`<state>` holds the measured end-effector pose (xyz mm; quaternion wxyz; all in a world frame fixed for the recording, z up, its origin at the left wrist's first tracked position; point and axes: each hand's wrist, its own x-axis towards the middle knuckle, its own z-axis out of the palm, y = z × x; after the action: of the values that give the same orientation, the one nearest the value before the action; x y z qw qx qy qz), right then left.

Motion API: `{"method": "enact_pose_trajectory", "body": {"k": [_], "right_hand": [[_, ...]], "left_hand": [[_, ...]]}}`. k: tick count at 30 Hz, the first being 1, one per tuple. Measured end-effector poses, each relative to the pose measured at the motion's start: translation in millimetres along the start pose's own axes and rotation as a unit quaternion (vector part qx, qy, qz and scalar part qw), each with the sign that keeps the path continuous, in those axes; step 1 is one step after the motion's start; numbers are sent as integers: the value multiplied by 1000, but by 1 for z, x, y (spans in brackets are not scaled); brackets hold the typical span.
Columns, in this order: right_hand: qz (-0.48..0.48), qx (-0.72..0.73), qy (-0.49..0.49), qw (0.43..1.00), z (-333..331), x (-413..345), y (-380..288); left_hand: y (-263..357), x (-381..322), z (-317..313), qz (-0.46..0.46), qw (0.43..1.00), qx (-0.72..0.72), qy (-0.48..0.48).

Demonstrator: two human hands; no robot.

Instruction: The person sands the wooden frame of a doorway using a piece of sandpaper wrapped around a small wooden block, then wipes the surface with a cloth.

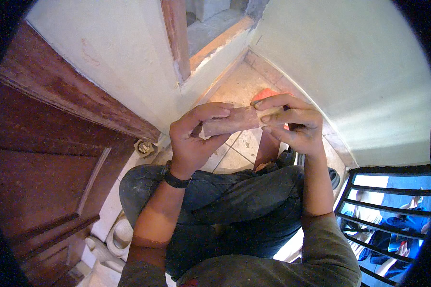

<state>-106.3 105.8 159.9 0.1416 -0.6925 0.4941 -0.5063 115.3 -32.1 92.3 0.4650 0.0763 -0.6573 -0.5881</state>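
Observation:
Between my two hands, above the tiled floor, is a flat reddish-brown block (pixel 233 122), its surface dusty. My left hand (pixel 197 138), with a dark band on the wrist, grips the block's left end between fingers and thumb. My right hand (pixel 294 120) pinches a thin pale piece (pixel 273 113) at the block's right end; whether it is a separate sheet or part of the block I cannot tell. Below and behind the right hand lies a bright red-orange thing (pixel 265 94), mostly covered. Another reddish-brown piece (pixel 268 149) shows below the hands, near my crossed legs.
A brown panelled wooden door (pixel 46 179) stands at left, a pale wall (pixel 344 82) at right. A wall opening with a rough sill (pixel 221 41) is ahead. Pale objects (pixel 120 233) lie lower left. Beyond black bars (pixel 391 206) at lower right are other people. A small container (pixel 144 147) sits by the door frame.

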Motion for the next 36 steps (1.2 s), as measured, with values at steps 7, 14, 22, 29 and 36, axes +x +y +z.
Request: {"method": "enact_pose_trajectory", "body": {"k": [7, 14, 22, 29, 36], "right_hand": [[126, 46, 40, 990, 7, -13, 18], [276, 340, 193, 878, 81, -12, 13], [302, 253, 295, 870, 149, 28, 5], [235, 9, 352, 906, 189, 60, 29], [194, 6, 419, 887, 187, 65, 12]], "left_hand": [[6, -4, 10, -117, 992, -35, 19], [-9, -1, 13, -188, 968, -140, 94], [-40, 0, 3, -214, 943, -226, 120], [-49, 9, -11, -246, 921, -267, 144], [-51, 10, 2, -263, 936, -194, 135]]}}
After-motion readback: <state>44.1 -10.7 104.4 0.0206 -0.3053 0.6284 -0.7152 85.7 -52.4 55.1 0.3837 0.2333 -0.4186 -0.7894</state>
